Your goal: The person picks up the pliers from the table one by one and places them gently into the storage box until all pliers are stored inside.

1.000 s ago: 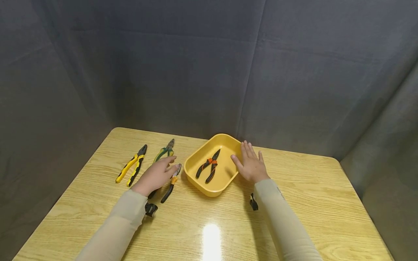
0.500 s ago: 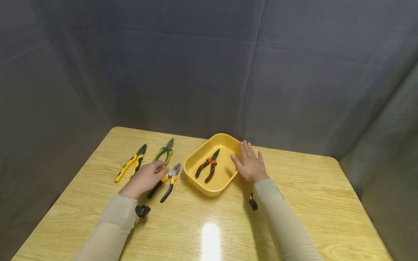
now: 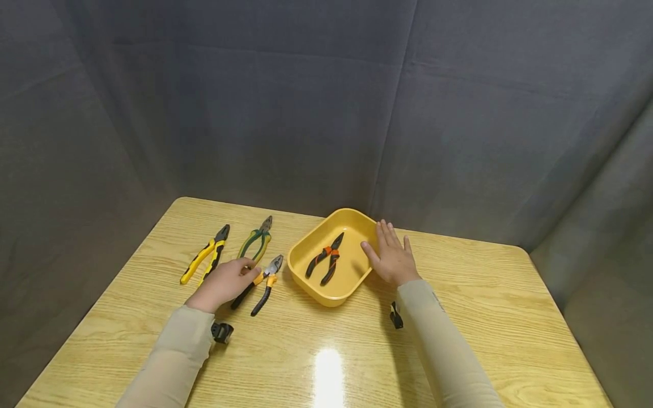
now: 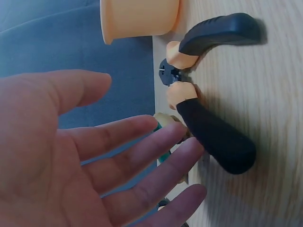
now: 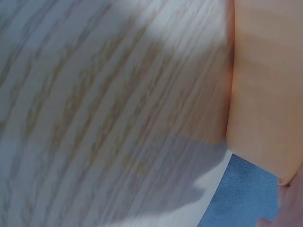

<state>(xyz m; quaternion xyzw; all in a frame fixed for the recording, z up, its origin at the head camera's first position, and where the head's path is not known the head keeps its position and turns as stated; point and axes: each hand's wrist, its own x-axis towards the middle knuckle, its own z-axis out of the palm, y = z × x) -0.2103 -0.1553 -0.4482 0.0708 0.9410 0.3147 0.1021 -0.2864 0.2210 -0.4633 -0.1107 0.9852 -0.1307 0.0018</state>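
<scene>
We see two arms in tan sleeves reaching out over a wooden table (image 3: 459,317), and each wrist has a small black camera on it. Our left hand (image 3: 223,282) is nearest to us. Its fingers are loose and spread, and it holds nothing. In the left wrist view the fingertips (image 4: 189,146) are just beside one black handle of the black and orange pliers (image 3: 259,281), and we cannot tell if they touch it. These pliers lie flat on the table, with their handles spread and pointing back at us and their gray nose pointing away. Just past our left hand lie the green pliers (image 3: 257,240), and to the left of those lie the yellow and black pliers (image 3: 206,258). All three are on the table, left of the yellow tray (image 3: 334,294). Inside the tray lie small black and orange pliers (image 3: 325,259). Our right hand (image 3: 391,256) lies flat with straight fingers, palm down, against the right side of the tray, and it grips nothing. Far behind the table hangs a gray cloth wall (image 3: 326,102).
</scene>
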